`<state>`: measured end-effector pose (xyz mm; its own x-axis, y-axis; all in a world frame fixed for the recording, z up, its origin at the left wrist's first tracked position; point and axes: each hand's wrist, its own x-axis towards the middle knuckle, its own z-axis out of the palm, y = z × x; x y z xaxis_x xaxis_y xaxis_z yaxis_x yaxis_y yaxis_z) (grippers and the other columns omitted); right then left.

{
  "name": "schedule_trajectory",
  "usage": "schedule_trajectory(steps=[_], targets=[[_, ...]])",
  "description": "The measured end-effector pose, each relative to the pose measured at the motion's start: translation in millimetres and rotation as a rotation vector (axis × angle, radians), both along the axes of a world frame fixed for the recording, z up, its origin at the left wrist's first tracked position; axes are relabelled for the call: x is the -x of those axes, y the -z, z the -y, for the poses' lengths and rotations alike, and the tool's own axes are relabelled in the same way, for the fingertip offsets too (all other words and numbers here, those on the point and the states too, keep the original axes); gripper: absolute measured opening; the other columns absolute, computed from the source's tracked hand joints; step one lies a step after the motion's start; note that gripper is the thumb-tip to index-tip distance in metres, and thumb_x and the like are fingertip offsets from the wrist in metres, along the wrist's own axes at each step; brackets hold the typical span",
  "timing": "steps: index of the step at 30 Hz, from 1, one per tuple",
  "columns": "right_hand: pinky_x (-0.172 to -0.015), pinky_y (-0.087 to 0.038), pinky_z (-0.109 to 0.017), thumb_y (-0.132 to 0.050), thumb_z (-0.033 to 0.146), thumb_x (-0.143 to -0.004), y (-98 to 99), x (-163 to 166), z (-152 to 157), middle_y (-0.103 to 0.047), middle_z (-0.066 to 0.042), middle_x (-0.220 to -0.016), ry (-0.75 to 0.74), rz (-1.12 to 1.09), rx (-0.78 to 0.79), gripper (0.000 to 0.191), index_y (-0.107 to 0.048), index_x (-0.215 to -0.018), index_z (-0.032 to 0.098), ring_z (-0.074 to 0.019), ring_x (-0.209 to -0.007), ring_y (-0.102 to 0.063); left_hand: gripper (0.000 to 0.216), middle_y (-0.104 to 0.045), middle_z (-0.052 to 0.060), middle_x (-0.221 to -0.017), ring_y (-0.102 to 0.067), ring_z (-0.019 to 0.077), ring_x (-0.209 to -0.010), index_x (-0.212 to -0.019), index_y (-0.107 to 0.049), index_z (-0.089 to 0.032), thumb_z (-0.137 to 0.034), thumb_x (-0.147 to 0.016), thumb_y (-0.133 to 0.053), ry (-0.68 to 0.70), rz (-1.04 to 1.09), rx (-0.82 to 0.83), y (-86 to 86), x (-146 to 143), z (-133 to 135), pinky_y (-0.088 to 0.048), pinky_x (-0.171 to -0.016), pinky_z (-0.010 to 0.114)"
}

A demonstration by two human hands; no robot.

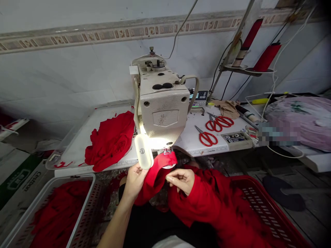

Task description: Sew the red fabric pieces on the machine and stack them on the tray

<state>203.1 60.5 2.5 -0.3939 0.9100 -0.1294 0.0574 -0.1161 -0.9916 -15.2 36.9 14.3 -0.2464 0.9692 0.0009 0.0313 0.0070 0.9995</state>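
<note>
A cream sewing machine point(162, 103) stands on a white table point(77, 144), its lamp point(143, 151) lit. A red garment point(207, 203) runs from my lap up under the needle point(167, 151). My left hand point(134, 181) grips the red fabric just left of the needle, fingers closed round a fold. To the right of the needle, my right hand point(181, 179) pinches the same fabric, and the garment drapes over that wrist.
A pile of red cloth point(111, 141) lies on the table left of the machine. Two red scissors point(207, 137) point(219, 122) lie to its right. A white basket point(51, 210) and a red basket point(263, 210) flank my lap. Red thread cones point(266, 57) stand behind.
</note>
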Motion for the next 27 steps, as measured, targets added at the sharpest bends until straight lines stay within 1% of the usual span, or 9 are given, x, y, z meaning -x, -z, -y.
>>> schedule_trajectory(steps=[4,6,8,12,14,17,19,22,27], targets=[[-0.061,-0.059,-0.027,-0.086,0.048,-0.075,-10.5,-1.9,5.8,-0.079,-0.013,-0.108,-0.025,-0.039,-0.101,0.050,-0.078,-0.115,0.019,-0.0266,-0.095,-0.075,0.038,-0.061,-0.001,-0.059,-0.047,0.0090,-0.047,-0.075,-0.070,-0.014,-0.049,-0.090,-0.072,0.201,0.038,0.104,4.2,-12.7,18.1,-0.039,-0.047,0.020],[-0.060,-0.057,-0.026,-0.076,0.050,-0.085,-26.3,-6.9,14.4,-0.079,-0.010,-0.095,-0.059,-0.014,-0.093,0.036,-0.080,-0.103,0.018,-0.0222,-0.081,-0.073,0.035,-0.063,0.002,-0.063,-0.049,0.0096,-0.049,-0.074,-0.074,-0.014,-0.046,-0.089,-0.075,0.429,0.010,0.082,3.7,-9.8,27.7,-0.039,-0.049,0.021],[-0.051,-0.048,-0.024,-0.068,0.051,-0.092,-44.7,-11.9,23.0,-0.072,-0.005,-0.069,-0.136,0.072,-0.053,0.037,-0.077,-0.079,0.018,-0.0163,-0.059,-0.064,0.030,-0.069,0.006,-0.072,-0.058,0.0134,-0.060,-0.074,-0.077,-0.014,-0.040,-0.088,-0.077,0.557,-0.020,0.006,-0.3,-6.4,34.2,-0.044,-0.058,0.024],[-0.042,-0.023,-0.024,-0.074,0.042,-0.087,-70.1,-17.7,29.5,-0.046,0.004,-0.047,-0.456,0.267,-0.012,0.045,-0.058,-0.053,0.018,-0.0085,-0.045,-0.038,0.024,-0.075,0.013,-0.104,-0.068,0.0222,-0.088,-0.102,-0.079,-0.019,-0.037,-0.087,-0.078,0.490,-0.148,-0.111,-14.2,-12.6,37.1,-0.049,-0.065,0.026],[-0.042,-0.016,-0.025,-0.078,0.036,-0.082,-70.4,-19.8,27.3,-0.038,0.006,-0.045,-0.560,0.336,-0.015,0.043,-0.055,-0.050,0.018,-0.0067,-0.044,-0.030,0.032,-0.074,0.012,-0.115,-0.067,0.0250,-0.102,-0.114,-0.077,-0.022,-0.037,-0.086,-0.079,0.611,-0.239,-0.122,-20.3,-20.6,35.1,-0.051,-0.075,0.028],[-0.040,-0.016,-0.023,-0.082,0.036,-0.077,-54.0,-26.2,20.8,-0.042,0.007,-0.045,-0.571,0.356,0.013,0.033,-0.066,-0.056,0.018,-0.0060,-0.042,-0.030,0.018,-0.074,0.007,-0.089,-0.066,0.0199,-0.083,-0.092,-0.078,-0.019,-0.037,-0.091,-0.074,0.806,-0.302,-0.067,-23.7,-27.5,31.1,-0.049,-0.077,0.028],[-0.039,-0.024,-0.021,-0.082,0.043,-0.078,-36.4,-32.1,15.5,-0.054,0.004,-0.048,-0.489,0.300,0.038,0.029,-0.075,-0.067,0.017,-0.0073,-0.041,-0.039,0.025,-0.069,0.004,-0.075,-0.060,0.0156,-0.069,-0.079,-0.075,-0.016,-0.037,-0.094,-0.069,0.779,-0.294,-0.012,-21.8,-26.1,28.9,-0.046,-0.068,0.026],[-0.040,-0.038,-0.022,-0.078,0.051,-0.081,-13.8,-38.9,6.8,-0.063,-0.001,-0.054,-0.270,0.156,0.044,0.036,-0.079,-0.075,0.015,-0.0110,-0.042,-0.051,0.029,-0.066,0.003,-0.072,-0.056,0.0139,-0.066,-0.081,-0.074,-0.015,-0.039,-0.095,-0.067,0.598,-0.220,0.065,-15.3,-20.7,27.2,-0.043,-0.062,0.024],[-0.043,-0.043,-0.023,-0.078,0.054,-0.081,-9.9,-38.9,-5.2,-0.061,0.001,-0.051,-0.058,0.043,0.094,0.039,-0.077,-0.074,0.016,-0.0111,-0.042,-0.051,0.035,-0.061,0.000,-0.072,-0.051,0.0110,-0.057,-0.117,-0.075,-0.016,-0.041,-0.093,-0.070,0.407,-0.041,0.089,-7.4,-19.1,27.0,-0.041,-0.053,0.022]])
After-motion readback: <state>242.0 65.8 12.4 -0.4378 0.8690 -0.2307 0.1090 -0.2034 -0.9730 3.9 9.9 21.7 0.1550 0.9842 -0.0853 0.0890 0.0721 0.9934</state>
